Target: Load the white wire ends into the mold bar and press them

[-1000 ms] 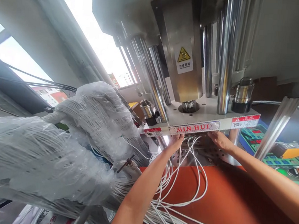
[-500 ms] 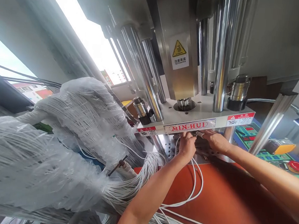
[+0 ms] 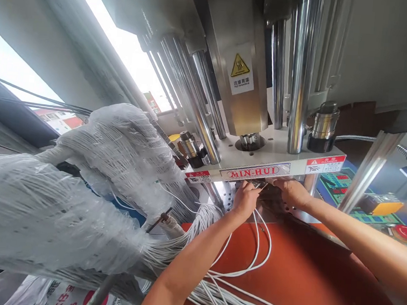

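My left hand point(image 3: 246, 200) reaches under the front edge of the press plate point(image 3: 296, 165), its fingers curled closed around white cable. Two white cables point(image 3: 258, 232) loop down from below this hand over the orange surface. A thin light sliver shows by its thumb; I cannot make out what it is. My right hand point(image 3: 294, 193) is beside it on the right, fingers pressed together and pointing left under the plate. The fingertips are in shadow, so what they grip is hidden. Between the hands, the metal mould area point(image 3: 270, 197) is dark and partly covered.
Steel guide columns point(image 3: 302, 85) and a block with a heat-warning label point(image 3: 242, 73) stand above the plate. Plastic-wrapped cable bundles point(image 3: 119, 150) hang at left. More white cables cross the orange surface point(image 3: 296, 268). A control panel point(image 3: 342, 182) with a red emergency button point(image 3: 405, 232) is at right.
My left hand has shifted slightly left, and the cables below it moved along. My right fingers have slid a little; the pale piece seen at their tips no longer shows clearly.
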